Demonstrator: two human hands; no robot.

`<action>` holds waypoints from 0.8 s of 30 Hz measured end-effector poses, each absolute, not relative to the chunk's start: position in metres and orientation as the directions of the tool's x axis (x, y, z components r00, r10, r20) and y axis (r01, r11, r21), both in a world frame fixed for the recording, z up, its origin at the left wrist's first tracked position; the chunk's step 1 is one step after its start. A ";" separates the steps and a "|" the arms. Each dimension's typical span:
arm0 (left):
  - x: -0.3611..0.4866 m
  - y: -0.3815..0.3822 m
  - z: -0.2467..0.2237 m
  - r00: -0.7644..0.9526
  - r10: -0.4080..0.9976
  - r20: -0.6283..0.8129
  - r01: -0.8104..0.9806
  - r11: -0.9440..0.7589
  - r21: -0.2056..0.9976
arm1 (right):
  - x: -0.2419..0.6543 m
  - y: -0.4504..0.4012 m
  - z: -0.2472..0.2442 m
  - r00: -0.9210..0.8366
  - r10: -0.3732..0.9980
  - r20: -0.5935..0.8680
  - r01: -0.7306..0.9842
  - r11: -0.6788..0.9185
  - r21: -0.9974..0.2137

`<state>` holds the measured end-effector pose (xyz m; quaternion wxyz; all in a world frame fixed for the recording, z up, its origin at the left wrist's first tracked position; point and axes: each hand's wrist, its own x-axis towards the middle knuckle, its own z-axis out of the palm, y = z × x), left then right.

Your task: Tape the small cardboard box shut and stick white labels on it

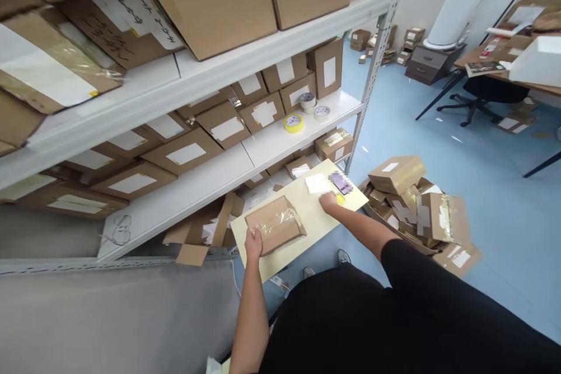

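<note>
A flat cardboard box (274, 222) with clear tape across it lies on a pale yellow board (313, 219). My left hand (253, 241) grips the box's near left edge, thumb on top. Towards the board's right end, my right hand (328, 203) is closed, its fingers curled down at the edge of a white paper stack (316, 183). Whatever is between those fingers is hidden. Right beside that hand lies a small yellow item (340, 198), partly covered. A purple phone-like object (340, 183), blurred, rests beyond it.
Shelves (210, 187) with several labelled boxes stand ahead and left. Tape rolls, one yellow (293, 123), sit on the middle shelf, and glasses (119, 230) lie at its left end. An open carton (210, 225) is left of the board. Piled boxes (442, 216) stand on the floor at right.
</note>
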<state>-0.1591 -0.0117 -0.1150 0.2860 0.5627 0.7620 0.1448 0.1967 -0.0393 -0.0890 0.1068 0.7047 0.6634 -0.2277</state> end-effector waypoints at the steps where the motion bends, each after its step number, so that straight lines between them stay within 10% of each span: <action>1: -0.160 -0.013 -0.115 -0.231 0.932 -0.278 0.774 0.349 0.528 | 0.205 -0.046 -0.097 0.070 0.882 -0.466 0.980 -0.148 -0.134; 18: -0.132 -0.024 -0.118 -0.434 0.859 -0.272 0.674 0.510 0.534 | 0.232 -0.070 -0.231 0.159 0.865 -0.476 0.911 -0.315 -0.266; 24: -0.134 -0.017 -0.122 -0.442 0.860 -0.253 0.641 0.501 0.582 | 0.201 -0.067 -0.210 0.075 0.977 -0.201 0.631 -0.203 -0.748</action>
